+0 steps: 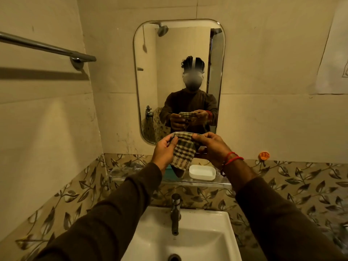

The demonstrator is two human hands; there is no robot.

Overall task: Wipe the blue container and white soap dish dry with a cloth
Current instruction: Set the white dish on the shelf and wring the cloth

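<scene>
A checked cloth (183, 150) hangs between my two hands, held up in front of the mirror. My left hand (163, 149) pinches its upper left edge and my right hand (211, 147) grips its upper right edge. Below the cloth, the white soap dish (202, 172) lies on a glass shelf (131, 178). Only a sliver of the blue container (169, 171) shows on the shelf, left of the dish, mostly hidden behind the cloth and my left wrist.
A white sink (188, 240) with a dark tap (175, 213) sits below the shelf. The wall mirror (178, 53) reflects a person holding the cloth. A chrome towel rail (47, 47) runs along the left wall. An orange hook (264, 155) sticks to the right wall.
</scene>
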